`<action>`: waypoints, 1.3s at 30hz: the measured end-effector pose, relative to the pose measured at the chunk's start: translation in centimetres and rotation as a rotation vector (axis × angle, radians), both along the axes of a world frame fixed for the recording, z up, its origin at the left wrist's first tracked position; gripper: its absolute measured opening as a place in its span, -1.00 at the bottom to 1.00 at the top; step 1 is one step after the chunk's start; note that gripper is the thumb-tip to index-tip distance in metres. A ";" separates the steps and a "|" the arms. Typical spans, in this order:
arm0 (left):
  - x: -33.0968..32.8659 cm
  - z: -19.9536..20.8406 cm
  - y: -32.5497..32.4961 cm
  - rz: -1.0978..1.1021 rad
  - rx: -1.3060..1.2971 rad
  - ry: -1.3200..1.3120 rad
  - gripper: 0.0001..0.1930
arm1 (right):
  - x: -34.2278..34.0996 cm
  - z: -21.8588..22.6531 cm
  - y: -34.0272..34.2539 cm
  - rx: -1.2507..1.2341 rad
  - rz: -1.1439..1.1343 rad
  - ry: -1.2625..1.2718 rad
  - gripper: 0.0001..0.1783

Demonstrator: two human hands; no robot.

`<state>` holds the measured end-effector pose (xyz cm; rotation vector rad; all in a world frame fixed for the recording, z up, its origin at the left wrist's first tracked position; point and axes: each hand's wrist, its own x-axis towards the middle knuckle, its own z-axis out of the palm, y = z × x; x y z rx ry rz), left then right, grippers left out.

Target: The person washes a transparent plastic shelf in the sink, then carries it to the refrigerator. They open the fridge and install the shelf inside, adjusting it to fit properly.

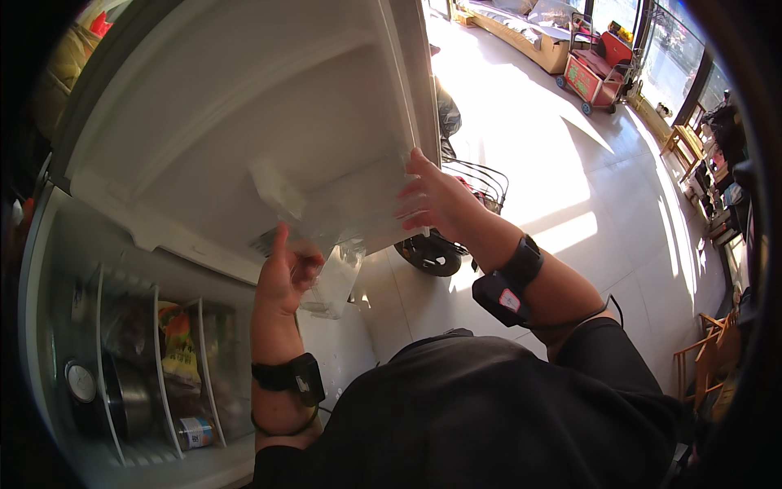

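Observation:
A see-through plastic door bin (pixel 340 273) is between my hands, low against the white inner side of the open refrigerator door (pixel 228 106). My left hand (pixel 289 269) grips its left end, thumb up and fingers curled. At the other end, next to the door's edge, my right hand (pixel 444 196) holds it with the thumb raised and the fingers pointing left. Glare and the bin's clear walls make its outline hard to follow. A pale translucent piece (pixel 277 191) shows above my left hand; whether it belongs to the bin I cannot tell.
Below left, the refrigerator's shelves (pixel 159 367) hold bagged food, a metal pot (pixel 129 399) and a small can (pixel 195 432). Beyond the door are a black round object (pixel 429 254), a wire rack (pixel 485 181), a red cart (pixel 599 73), a sofa (pixel 521 33) and wooden chairs (pixel 705 350).

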<state>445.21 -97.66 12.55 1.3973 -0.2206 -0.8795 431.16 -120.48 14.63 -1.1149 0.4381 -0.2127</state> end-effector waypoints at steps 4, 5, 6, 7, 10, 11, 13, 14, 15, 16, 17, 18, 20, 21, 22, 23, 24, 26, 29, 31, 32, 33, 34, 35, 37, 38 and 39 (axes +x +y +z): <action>0.1 0.2 -0.3 0.036 0.021 -0.009 -0.32 | 0.1 0.3 0.0 0.005 0.009 0.005 -0.17; 0.1 0.3 -0.3 0.032 0.031 -0.007 -0.31 | 0.2 0.2 0.0 0.010 0.005 0.002 -0.18; 0.1 0.4 -0.4 0.053 0.060 -0.006 -0.31 | 0.2 0.2 -0.1 0.015 0.006 -0.001 -0.19; 0.1 0.5 -0.4 0.034 0.050 0.002 -0.31 | 0.3 0.1 -0.1 0.013 0.009 0.002 -0.21; 0.1 0.6 -0.4 0.052 0.072 0.018 -0.31 | 0.5 0.1 -0.3 0.008 0.026 0.013 -0.24; 0.1 0.6 -0.4 0.057 0.076 0.020 -0.31 | 0.6 0.1 -0.4 0.007 0.024 0.017 -0.25; 0.2 0.5 -0.4 0.049 0.066 0.027 -0.31 | 0.6 0.1 -0.4 0.002 0.026 0.025 -0.27; 0.3 0.4 -0.4 0.034 0.052 0.032 -0.31 | 0.7 0.1 -0.3 -0.001 0.029 0.028 -0.27; 0.3 0.4 -0.4 0.038 0.057 0.029 -0.31 | 0.7 0.0 -0.3 0.004 0.014 0.045 -0.27; 0.3 0.3 -0.4 0.020 0.038 0.028 -0.31 | 0.6 0.0 -0.3 -0.002 0.031 0.035 -0.29; 0.4 0.3 -0.5 0.024 0.036 0.019 -0.31 | 0.7 0.0 -0.3 -0.001 0.034 0.041 -0.30; 0.4 0.3 -0.5 0.036 0.046 0.002 -0.32 | 0.7 -0.1 -0.3 -0.002 0.035 0.032 -0.31; 0.4 0.5 -0.6 0.052 0.066 0.028 -0.34 | 0.7 -0.2 -0.2 -0.001 0.006 0.049 -0.32; 0.4 0.7 -0.6 0.052 0.065 0.031 -0.34 | 0.8 -0.2 -0.3 0.005 0.010 0.042 -0.32; 0.4 0.8 -0.7 0.059 0.060 0.024 -0.34 | 0.9 -0.2 -0.4 0.003 0.013 0.024 -0.31; 0.3 1.0 -0.8 0.047 0.062 0.032 -0.34 | 1.0 -0.2 -0.6 0.015 0.014 0.032 -0.30; 0.3 1.2 -0.8 0.039 0.061 0.031 -0.34 | 1.1 -0.2 -0.7 0.022 0.011 0.029 -0.29; 0.3 1.4 -1.1 0.044 0.050 0.034 -0.34 | 1.6 -0.2 -1.1 0.063 0.001 0.019 -0.25; 0.5 1.7 -1.8 0.089 0.051 0.053 -0.33 | 2.5 -0.1 -1.6 0.158 -0.001 -0.024 -0.18; 0.8 2.0 -2.3 0.132 0.079 0.062 -0.33 | 2.6 -0.2 -2.0 0.202 0.024 -0.088 -0.15; 0.9 2.1 -2.5 0.133 0.082 0.065 -0.33 | 2.6 -0.4 -2.2 0.163 0.043 -0.134 -0.15; 1.1 2.0 -2.8 0.139 0.078 0.058 -0.33 | 2.4 -0.6 -2.4 0.122 0.065 -0.188 -0.14; 1.2 2.0 -3.0 0.152 0.082 0.051 -0.33 | 2.4 -0.9 -2.6 0.085 0.081 -0.237 -0.14; 1.4 2.1 -3.1 0.146 0.076 0.052 -0.33 | 2.6 -1.2 -2.8 -0.013 0.053 -0.223 -0.14; 1.9 2.1 -3.6 0.157 0.094 0.046 -0.33 | 3.2 -1.7 -3.2 -0.204 -0.011 -0.194 -0.13; 2.1 2.0 -3.8 0.158 0.100 0.055 -0.33 | 3.6 -1.8 -3.5 -0.250 -0.006 -0.193 -0.13; 2.3 1.9 -4.1 0.173 0.113 0.051 -0.33 | 4.1 -1.9 -3.9 -0.304 0.009 -0.205 -0.14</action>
